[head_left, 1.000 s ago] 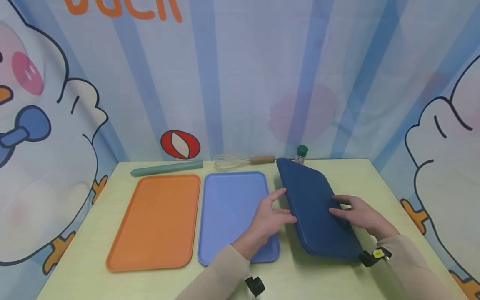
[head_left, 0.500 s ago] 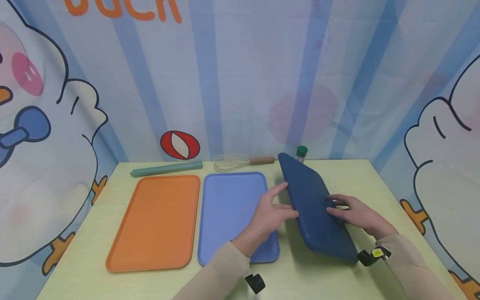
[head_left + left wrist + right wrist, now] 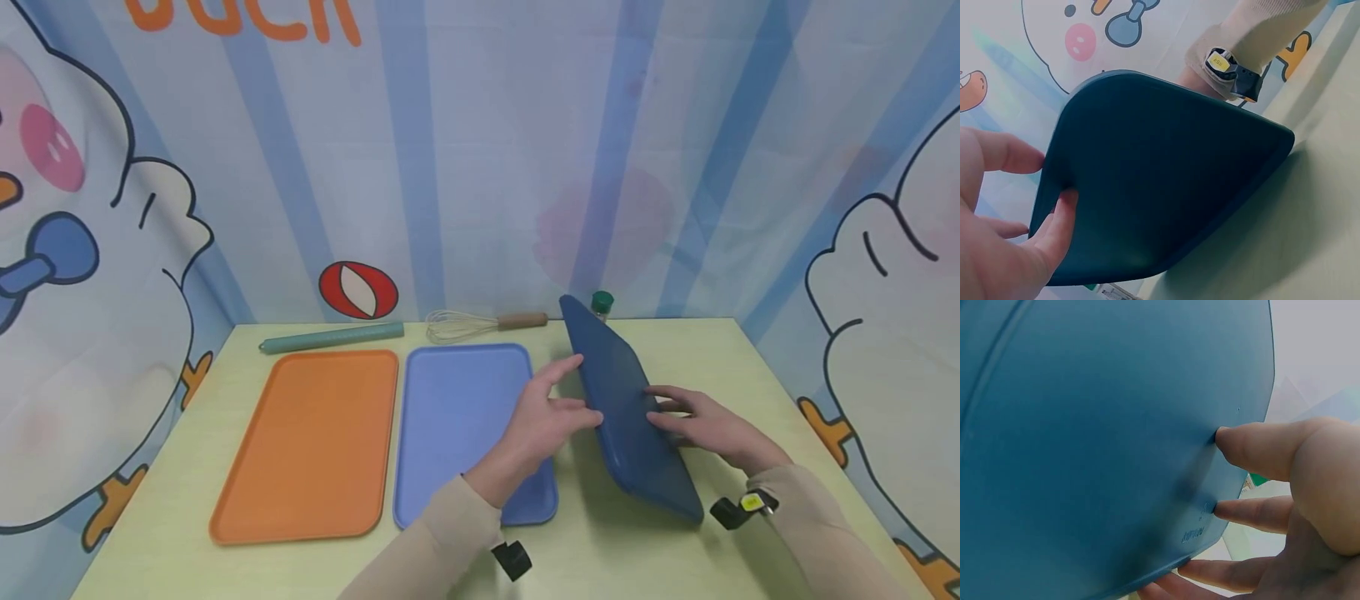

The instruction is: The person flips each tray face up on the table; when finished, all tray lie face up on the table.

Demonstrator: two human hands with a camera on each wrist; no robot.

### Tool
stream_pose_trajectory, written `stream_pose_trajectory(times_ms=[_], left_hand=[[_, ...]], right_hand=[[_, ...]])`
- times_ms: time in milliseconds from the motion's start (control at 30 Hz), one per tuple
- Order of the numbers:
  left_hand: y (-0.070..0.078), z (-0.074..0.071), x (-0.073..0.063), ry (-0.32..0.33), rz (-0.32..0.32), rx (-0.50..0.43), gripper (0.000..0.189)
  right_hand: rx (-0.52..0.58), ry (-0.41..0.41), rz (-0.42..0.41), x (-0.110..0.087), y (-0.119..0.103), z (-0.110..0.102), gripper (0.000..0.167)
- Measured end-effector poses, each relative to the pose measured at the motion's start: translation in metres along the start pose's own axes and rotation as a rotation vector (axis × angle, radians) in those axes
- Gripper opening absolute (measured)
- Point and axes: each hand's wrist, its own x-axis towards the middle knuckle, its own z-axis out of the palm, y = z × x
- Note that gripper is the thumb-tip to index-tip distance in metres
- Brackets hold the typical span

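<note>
A dark blue tray stands tilted on the right of the table, its left side raised and its low side near the tabletop. My left hand pinches the raised rim; in the left wrist view the thumb lies on the inner face, with fingers at the edge. My right hand touches the opposite side. There, in the right wrist view, extended fingertips rest against the outer face, which bears small raised lettering, while other fingers meet the edge.
A light blue tray lies partly beneath my left forearm, with an orange tray left of it. Along the back are a green rolling pin, a whisk and a green-capped jar, half hidden by the dark tray.
The dark blue tray has tilted steeper, its raised rim rising and its low edge shifting left. My left hand has moved slightly up and right with it; my right hand has shifted left.
</note>
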Motion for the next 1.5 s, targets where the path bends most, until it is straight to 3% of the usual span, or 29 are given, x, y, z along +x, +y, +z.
stream_pose_trajectory(times_ms=[500, 700, 1067, 1200, 1333, 1500], left_hand=[[0.012, 0.001, 0.0, -0.034, 0.058, -0.024, 0.075], [0.017, 0.002, 0.0, -0.034, 0.06, -0.026, 0.075], [0.021, 0.004, 0.001, -0.04, 0.056, -0.023, 0.073], [0.023, 0.007, 0.002, -0.052, 0.045, -0.064, 0.066], [0.025, 0.009, 0.002, -0.071, 0.039, -0.142, 0.06], [0.026, 0.012, 0.004, -0.1, 0.078, -0.195, 0.059]], right_hand=[[0.106, -0.071, -0.012, 0.003, -0.003, -0.001, 0.077], [0.087, -0.092, -0.066, 0.003, -0.007, -0.003, 0.077], [0.08, -0.028, -0.283, -0.007, -0.043, 0.0, 0.069], [0.076, -0.015, -0.356, -0.015, -0.06, 0.001, 0.069], [0.04, -0.029, -0.374, -0.022, -0.077, 0.003, 0.07], [-0.053, -0.018, -0.37, -0.026, -0.092, 0.005, 0.071]])
